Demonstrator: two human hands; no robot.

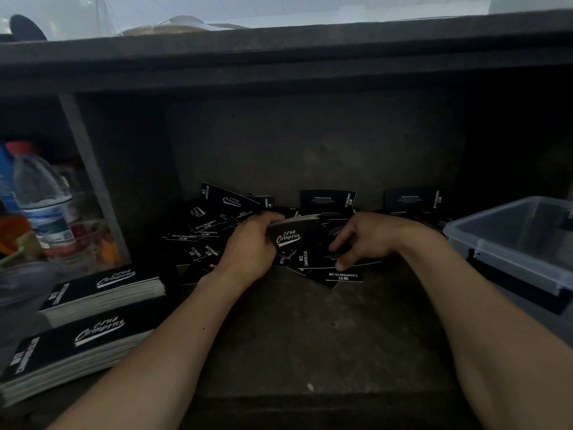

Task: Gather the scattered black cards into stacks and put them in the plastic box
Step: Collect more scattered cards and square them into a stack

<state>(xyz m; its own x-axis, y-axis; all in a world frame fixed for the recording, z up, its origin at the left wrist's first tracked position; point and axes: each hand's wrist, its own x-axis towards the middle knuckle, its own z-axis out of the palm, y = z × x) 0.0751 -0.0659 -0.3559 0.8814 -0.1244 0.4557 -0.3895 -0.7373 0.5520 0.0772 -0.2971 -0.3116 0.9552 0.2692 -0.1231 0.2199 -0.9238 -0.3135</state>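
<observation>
Scattered black cards (204, 231) with white "Camping Club" print lie in a heap at the back of a dark shelf. My left hand (251, 243) grips a small stack of cards (294, 232) held above the heap. My right hand (362, 240) reaches down into the loose cards, fingertips touching one card (344, 276) near the front. Two gathered stacks lie at the left, one (108, 290) behind the other (80, 346). The clear plastic box (508, 240) stands at the right, open.
A plastic water bottle (43, 200) and other clutter fill the compartment at the left behind a divider (90, 181). A thick dark shelf edge (279, 57) hangs overhead. Two cards (325, 200) lean against the back wall.
</observation>
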